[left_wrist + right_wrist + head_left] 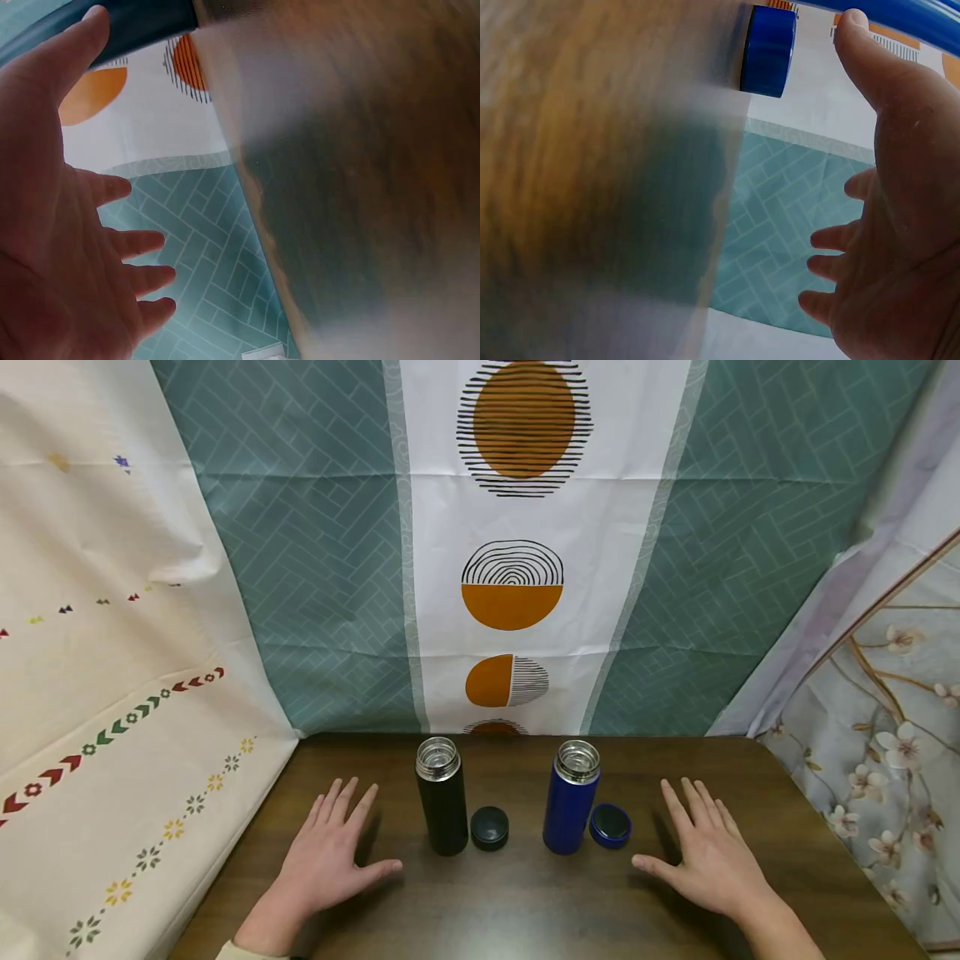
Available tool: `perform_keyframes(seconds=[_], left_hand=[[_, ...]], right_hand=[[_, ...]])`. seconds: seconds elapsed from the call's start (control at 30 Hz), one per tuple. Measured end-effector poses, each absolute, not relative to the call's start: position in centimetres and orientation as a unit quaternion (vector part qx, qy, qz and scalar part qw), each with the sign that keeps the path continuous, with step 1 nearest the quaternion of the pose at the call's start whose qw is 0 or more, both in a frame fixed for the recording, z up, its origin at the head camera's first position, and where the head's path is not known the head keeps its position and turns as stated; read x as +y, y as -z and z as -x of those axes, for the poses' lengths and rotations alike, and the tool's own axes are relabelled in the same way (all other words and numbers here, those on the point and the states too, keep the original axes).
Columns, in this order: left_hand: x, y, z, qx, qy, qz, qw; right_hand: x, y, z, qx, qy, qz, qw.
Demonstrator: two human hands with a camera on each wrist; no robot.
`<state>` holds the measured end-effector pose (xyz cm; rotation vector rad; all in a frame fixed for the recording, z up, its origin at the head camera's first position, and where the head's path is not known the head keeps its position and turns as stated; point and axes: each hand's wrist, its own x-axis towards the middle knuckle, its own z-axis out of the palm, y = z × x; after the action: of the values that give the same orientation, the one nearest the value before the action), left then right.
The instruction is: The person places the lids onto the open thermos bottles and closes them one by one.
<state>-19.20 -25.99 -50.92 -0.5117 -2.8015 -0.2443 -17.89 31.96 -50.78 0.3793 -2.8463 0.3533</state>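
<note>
Your left hand, fingers spread and empty, is left of the black bottle, whose long axis stands upright. Your right hand, likewise spread, is nearer the upright blue bottle, leftward on the surface beyond the blue cap.

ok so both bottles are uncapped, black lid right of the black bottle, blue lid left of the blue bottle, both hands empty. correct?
Not quite: the blue lid lies right of the blue bottle, not left, as the head view shows. The rest stands: black lid right of the black bottle, both bottles uncapped, left hand and right hand empty.
</note>
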Motion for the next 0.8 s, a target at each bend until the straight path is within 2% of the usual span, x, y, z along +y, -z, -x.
perform_keyframes(seconds=[0.4,0.8], left_hand=[[-25.5,51.1,19.0,-0.968,0.101,0.186,0.133],[-24.4,50.5,19.1,-0.962,0.121,0.203,0.136]], right_hand=[[31.3,50.7,17.7,-0.976,-0.121,-0.137,0.121],[30.6,50.6,17.9,-0.962,-0.132,-0.18,0.155]])
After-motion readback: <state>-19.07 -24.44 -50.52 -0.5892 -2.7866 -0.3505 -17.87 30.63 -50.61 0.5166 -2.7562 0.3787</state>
